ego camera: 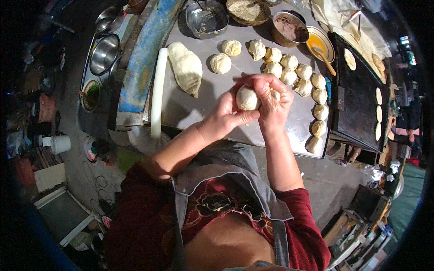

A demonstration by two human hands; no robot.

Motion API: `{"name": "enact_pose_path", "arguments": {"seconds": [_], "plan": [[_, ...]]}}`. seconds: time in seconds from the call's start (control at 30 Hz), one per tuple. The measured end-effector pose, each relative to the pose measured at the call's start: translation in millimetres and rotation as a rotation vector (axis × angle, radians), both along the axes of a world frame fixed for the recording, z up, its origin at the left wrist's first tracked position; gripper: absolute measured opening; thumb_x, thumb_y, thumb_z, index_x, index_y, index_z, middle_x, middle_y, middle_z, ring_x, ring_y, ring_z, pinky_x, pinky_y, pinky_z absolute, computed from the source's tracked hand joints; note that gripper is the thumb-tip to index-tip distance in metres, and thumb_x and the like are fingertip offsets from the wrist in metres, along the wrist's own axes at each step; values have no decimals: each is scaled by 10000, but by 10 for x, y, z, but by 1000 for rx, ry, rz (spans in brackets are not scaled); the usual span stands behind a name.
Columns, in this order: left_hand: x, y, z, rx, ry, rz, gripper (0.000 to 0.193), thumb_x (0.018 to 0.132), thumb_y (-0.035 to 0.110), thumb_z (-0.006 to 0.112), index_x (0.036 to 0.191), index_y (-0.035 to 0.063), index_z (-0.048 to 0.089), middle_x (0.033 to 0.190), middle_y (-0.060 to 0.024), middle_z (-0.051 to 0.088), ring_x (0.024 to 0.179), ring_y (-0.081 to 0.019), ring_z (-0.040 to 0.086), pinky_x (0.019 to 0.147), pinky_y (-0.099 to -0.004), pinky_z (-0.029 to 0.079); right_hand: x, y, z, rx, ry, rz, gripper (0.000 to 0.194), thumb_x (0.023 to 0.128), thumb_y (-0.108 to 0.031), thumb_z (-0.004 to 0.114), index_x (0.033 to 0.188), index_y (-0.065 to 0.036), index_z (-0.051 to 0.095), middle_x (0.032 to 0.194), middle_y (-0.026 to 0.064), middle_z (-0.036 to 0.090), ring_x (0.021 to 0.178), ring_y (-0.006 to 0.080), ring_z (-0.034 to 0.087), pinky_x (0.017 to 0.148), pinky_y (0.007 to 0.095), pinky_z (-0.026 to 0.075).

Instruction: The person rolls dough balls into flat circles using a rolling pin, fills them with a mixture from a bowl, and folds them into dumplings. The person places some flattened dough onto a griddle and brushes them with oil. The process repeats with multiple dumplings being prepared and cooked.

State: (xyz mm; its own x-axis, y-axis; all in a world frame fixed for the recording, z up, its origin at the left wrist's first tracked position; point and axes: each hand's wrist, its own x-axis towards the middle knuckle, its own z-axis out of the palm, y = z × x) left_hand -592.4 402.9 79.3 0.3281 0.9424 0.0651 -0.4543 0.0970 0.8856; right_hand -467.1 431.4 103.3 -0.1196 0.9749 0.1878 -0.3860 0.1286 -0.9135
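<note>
A smooth pale dough ball (pixel 248 98) is held between both hands, above the metal worktop (pixel 210 95). My left hand (pixel 225 110) cups it from the left, thumb along its underside. From the other side, my right hand (pixel 276 101) presses it with the thumb, and a smaller bit of dough (pixel 275 95) shows among its fingers. Just beyond the hands lie two round dough balls (pixel 221 63) and a cluster of gathered dough lumps (pixel 288 76). Those lumps continue in a line down the worktop's right side. To the left rests a large dough piece (pixel 185 66) beside a white rolling pin (pixel 159 91).
Along the back stand a square metal pan (pixel 206 30), a bowl of crumbly filling (pixel 249 12), a pot of brownish paste (pixel 289 29) and a plate of orange liquid (pixel 317 42) with a brush. At right, a black griddle (pixel 359 98) bears several flat breads. Metal bowls (pixel 105 54) sit left.
</note>
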Motion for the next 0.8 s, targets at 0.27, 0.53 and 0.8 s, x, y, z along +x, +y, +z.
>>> {"name": "enact_pose_path", "arguments": {"seconds": [0.27,0.53,0.8], "plan": [[-22,89,44,-184,168,-202,538,897,553,565,1055,40,540,748,17,536,616,-66,482,526,-215,374,96,-20,-1,-87,145,80,240,910,-170,646,781,28,606,773,149,673,779,224,662,786,354,517],[12,80,116,-39,91,-95,466,872,291,677,1190,-13,522,944,-41,593,804,-100,548,687,-260,462,31,17,59,50,63,-112,311,886,-278,678,969,22,672,1057,159,662,952,238,645,804,351,518],[-32,133,27,-74,-253,11,691,895,483,599,1364,8,421,1283,-50,480,1167,-147,472,986,-309,386,30,-85,-4,-30,138,31,266,899,-207,677,786,31,639,764,103,676,698,180,635,670,289,509]]}}
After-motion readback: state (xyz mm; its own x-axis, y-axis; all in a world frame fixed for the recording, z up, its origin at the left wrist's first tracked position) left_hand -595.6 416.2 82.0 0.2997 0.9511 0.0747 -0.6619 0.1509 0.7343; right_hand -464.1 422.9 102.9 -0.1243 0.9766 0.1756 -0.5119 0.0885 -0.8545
